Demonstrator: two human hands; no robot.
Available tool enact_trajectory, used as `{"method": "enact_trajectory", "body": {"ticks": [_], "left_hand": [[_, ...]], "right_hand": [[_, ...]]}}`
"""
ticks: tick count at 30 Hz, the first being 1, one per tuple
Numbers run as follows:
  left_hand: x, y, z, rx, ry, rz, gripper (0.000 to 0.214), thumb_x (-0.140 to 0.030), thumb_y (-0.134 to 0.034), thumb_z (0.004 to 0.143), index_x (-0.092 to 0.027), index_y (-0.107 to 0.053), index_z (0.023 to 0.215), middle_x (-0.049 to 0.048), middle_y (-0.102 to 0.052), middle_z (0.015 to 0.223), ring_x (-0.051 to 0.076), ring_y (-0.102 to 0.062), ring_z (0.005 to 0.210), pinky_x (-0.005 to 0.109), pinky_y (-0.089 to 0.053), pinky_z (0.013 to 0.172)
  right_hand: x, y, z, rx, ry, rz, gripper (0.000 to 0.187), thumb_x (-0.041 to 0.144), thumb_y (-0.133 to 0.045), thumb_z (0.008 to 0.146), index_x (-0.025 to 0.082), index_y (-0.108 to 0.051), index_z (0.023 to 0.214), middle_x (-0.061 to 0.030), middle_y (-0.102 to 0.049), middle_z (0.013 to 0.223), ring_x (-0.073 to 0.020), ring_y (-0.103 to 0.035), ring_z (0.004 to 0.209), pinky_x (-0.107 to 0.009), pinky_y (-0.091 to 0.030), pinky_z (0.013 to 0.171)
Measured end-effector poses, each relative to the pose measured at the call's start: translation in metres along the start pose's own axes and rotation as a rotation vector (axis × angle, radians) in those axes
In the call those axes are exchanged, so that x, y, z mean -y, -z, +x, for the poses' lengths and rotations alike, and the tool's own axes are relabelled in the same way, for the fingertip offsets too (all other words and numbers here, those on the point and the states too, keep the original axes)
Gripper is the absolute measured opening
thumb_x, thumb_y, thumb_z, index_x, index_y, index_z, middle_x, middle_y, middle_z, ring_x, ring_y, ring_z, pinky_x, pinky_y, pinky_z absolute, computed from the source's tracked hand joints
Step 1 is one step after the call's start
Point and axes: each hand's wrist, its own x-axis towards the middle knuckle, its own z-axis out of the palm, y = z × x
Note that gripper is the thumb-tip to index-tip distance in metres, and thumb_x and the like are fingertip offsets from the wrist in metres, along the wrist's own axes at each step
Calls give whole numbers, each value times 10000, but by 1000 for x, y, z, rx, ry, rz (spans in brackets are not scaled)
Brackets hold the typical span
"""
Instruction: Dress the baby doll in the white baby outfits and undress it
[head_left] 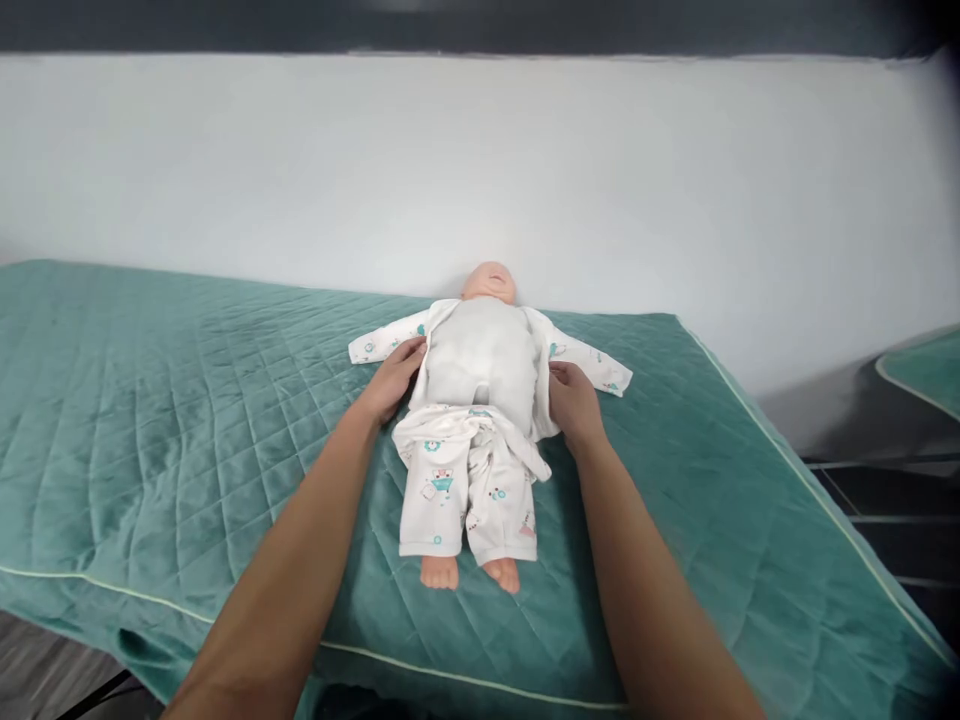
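1 white wall (480, 160) across the back. 1 green quilted cover (225, 420) in front of it, pale piping on the edges; part of 1 more green piece (926, 370) at far right. 1 doll (484, 350) on its back mid-cover, head by the wall, feet toward the camera. 1 white printed jacket (541, 405) on it, front open over the pale torso, 2 sleeves spread out sideways. 1 pair of white printed trousers (442, 490), 2 legs, bunched at the waist. 2 bare hands, one per side of the torso: left hand (396, 378) and right hand (576, 402), both touching the jacket. 2 feet (439, 572) out of the trouser legs. Fingers: both sets part-curled at the jacket's side edges, tips partly hidden; can't tell if either pinches cloth.
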Motion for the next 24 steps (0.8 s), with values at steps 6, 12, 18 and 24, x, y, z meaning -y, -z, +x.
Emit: {"method": "enact_trajectory", "body": {"ticks": [6, 12, 18, 24], "left_hand": [[-5, 7, -3, 9, 143, -66, 494, -511, -851, 679, -180, -640, 978, -3, -665, 836, 117, -577, 711, 241, -446, 648], [-7, 4, 4, -19, 65, 4, 490, -504, -825, 726, -201, -605, 1041, -1, -646, 943, 125, -591, 848, 237, -456, 723], [-8, 4, 6, -7, 79, 11, 647, -427, -838, 717, -236, -558, 1269, 17, -665, 974, 154, -623, 831, 279, -482, 737], [-17, 1, 2, -167, 25, -27, 545, -385, -840, 673, -228, -619, 1147, 12, -671, 950, 153, -627, 770, 277, -481, 688]], "right_hand": [[12, -1, 1, 68, -26, -33, 350, 499, -685, 743, 200, -663, 923, -36, -731, 851, -208, -619, 771, -314, -464, 687], [24, 1, -8, 29, 3, -259, 383, 558, -602, 813, 195, -584, 689, 29, -559, 661, -146, -452, 680, -285, -355, 635], [28, 3, -7, 33, -39, -214, 370, 545, -641, 796, 197, -580, 684, 38, -542, 643, -135, -438, 653, -282, -350, 631], [22, 2, -5, 31, -82, -34, 318, 489, -745, 722, 200, -685, 840, 18, -648, 775, -142, -513, 706, -270, -386, 641]]}}
